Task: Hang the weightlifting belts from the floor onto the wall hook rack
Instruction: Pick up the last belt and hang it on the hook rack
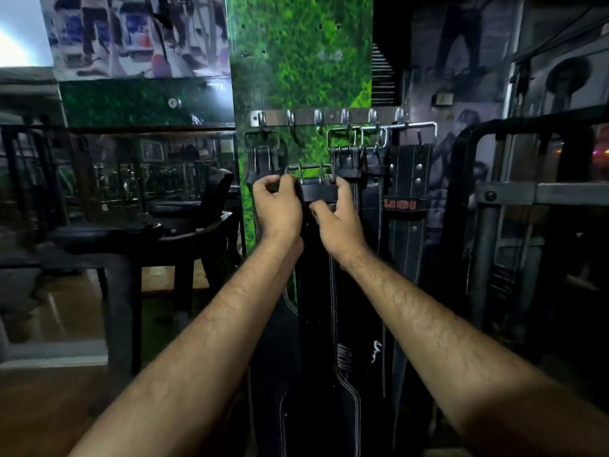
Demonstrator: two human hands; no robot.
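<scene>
A metal hook rack (329, 116) is screwed to a green, grass-patterned wall panel. Black belts hang from it: one on the leftmost hook (263, 159), two near the middle-right (349, 159), and a wide stitched belt (410, 179) at the right with red lettering. I hold another black belt (318, 324) upright in front of the panel, its metal buckle (309, 171) below the rack. My left hand (278, 206) grips the belt just under the buckle on the left. My right hand (336, 216) grips it on the right. The belt's lower part hangs down between my forearms.
Black padded stools and a dark table (131, 232) stand to the left before a mirrored wall. A dark metal gym machine frame (514, 199) stands close on the right. Two hooks between the hung belts (291, 122) are bare. Wooden floor (49, 407) shows at lower left.
</scene>
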